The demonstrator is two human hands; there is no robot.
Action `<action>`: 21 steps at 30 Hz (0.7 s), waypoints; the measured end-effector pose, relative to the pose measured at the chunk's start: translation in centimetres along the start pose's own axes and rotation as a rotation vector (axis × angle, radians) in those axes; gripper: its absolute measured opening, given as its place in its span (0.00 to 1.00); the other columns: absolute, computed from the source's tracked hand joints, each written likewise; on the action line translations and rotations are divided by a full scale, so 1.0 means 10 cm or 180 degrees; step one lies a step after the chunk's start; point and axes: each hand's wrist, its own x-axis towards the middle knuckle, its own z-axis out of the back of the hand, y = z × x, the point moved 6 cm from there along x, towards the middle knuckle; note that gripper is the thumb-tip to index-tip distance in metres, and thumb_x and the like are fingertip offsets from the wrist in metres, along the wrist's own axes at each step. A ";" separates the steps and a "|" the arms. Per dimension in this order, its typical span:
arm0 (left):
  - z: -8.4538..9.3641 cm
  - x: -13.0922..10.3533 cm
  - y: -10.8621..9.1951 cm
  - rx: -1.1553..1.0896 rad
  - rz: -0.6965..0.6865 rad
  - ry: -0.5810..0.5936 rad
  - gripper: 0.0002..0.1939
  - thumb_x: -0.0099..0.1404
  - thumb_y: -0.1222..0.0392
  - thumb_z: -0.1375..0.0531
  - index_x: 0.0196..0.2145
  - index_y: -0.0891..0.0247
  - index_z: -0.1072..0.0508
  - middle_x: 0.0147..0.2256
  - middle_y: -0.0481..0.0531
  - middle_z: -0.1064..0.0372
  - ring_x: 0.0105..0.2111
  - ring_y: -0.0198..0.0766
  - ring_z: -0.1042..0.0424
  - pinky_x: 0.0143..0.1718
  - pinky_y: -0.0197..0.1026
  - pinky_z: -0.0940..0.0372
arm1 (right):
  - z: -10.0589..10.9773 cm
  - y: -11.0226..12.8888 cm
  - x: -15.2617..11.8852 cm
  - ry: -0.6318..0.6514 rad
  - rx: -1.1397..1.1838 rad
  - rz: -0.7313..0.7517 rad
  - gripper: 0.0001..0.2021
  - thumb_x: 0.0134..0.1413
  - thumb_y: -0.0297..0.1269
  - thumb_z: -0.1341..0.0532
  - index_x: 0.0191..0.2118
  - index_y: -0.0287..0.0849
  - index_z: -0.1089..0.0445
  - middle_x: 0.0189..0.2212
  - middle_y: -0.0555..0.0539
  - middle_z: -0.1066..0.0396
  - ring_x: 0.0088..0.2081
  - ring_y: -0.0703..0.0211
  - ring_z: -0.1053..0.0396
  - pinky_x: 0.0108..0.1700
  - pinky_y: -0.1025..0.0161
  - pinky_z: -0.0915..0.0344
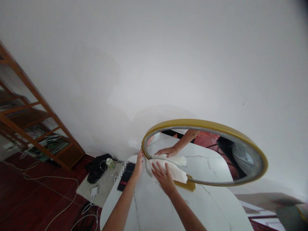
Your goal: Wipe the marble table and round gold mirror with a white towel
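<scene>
Right hand (163, 175) spread on folded white cloth (179, 173) against round gold-framed mirror (207, 154); left hand (139, 163) at edge, pinch indeterminable. Apparently wiping; next stroke needs bracing.

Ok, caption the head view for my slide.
Right hand on a white cloth against a gold-framed mirror, left hand at its rim.

Shelf (29, 120) cut off left; cloth (176, 172) partly hides gold base (190, 186).

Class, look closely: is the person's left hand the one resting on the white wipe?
No, the right hand lies on the white wipe, while the left hand is at the mirror's gold frame.
</scene>
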 end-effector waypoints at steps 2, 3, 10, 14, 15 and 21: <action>0.08 -0.09 0.05 0.0337 -0.0058 -0.0053 0.25 0.65 0.42 0.56 0.53 0.56 0.36 0.54 0.55 0.37 0.55 0.44 0.39 0.54 0.48 0.44 | -0.06 0.03 -0.17 0.0128 0.0143 -0.0121 0.16 0.58 0.33 0.45 0.52 0.50 0.36 0.65 0.51 0.57 0.65 0.49 0.63 0.62 0.37 0.76; 0.12 -0.16 0.10 0.0506 -0.0067 -0.0099 0.23 0.63 0.44 0.52 0.50 0.57 0.33 0.53 0.56 0.36 0.56 0.46 0.41 0.56 0.49 0.47 | -0.08 0.05 -0.26 0.0213 0.0201 -0.0198 0.18 0.57 0.32 0.45 0.53 0.52 0.36 0.65 0.52 0.58 0.65 0.49 0.64 0.62 0.37 0.76; 0.44 -0.67 0.67 0.2885 0.0083 -0.0594 0.24 0.61 0.57 0.48 0.53 0.68 0.35 0.54 0.70 0.42 0.58 0.59 0.48 0.55 0.60 0.52 | -0.15 0.24 -0.88 0.0419 0.0176 -0.0762 0.29 0.48 0.27 0.44 0.57 0.58 0.40 0.64 0.55 0.56 0.65 0.48 0.68 0.62 0.39 0.76; 0.50 -0.75 0.83 0.3403 -0.0024 -0.0544 0.22 0.61 0.60 0.50 0.53 0.67 0.35 0.54 0.67 0.41 0.56 0.55 0.44 0.56 0.59 0.54 | -0.12 0.33 -1.06 0.0460 0.0172 -0.0910 0.35 0.41 0.25 0.45 0.58 0.60 0.43 0.63 0.56 0.55 0.65 0.47 0.68 0.62 0.39 0.77; 0.51 -0.74 0.82 0.3219 -0.0063 -0.0590 0.22 0.61 0.60 0.50 0.53 0.65 0.35 0.54 0.66 0.40 0.57 0.54 0.45 0.57 0.59 0.56 | -0.10 0.33 -1.05 0.0490 0.0177 -0.0898 0.36 0.41 0.25 0.46 0.59 0.60 0.44 0.63 0.55 0.55 0.65 0.47 0.67 0.62 0.39 0.77; 0.32 -0.42 0.58 0.0894 -0.0128 -0.0409 0.23 0.57 0.58 0.47 0.51 0.63 0.35 0.54 0.62 0.40 0.58 0.49 0.46 0.59 0.52 0.52 | 0.18 0.15 -0.52 0.0431 0.0171 -0.0700 0.33 0.49 0.28 0.45 0.61 0.58 0.47 0.64 0.54 0.59 0.65 0.43 0.66 0.61 0.36 0.75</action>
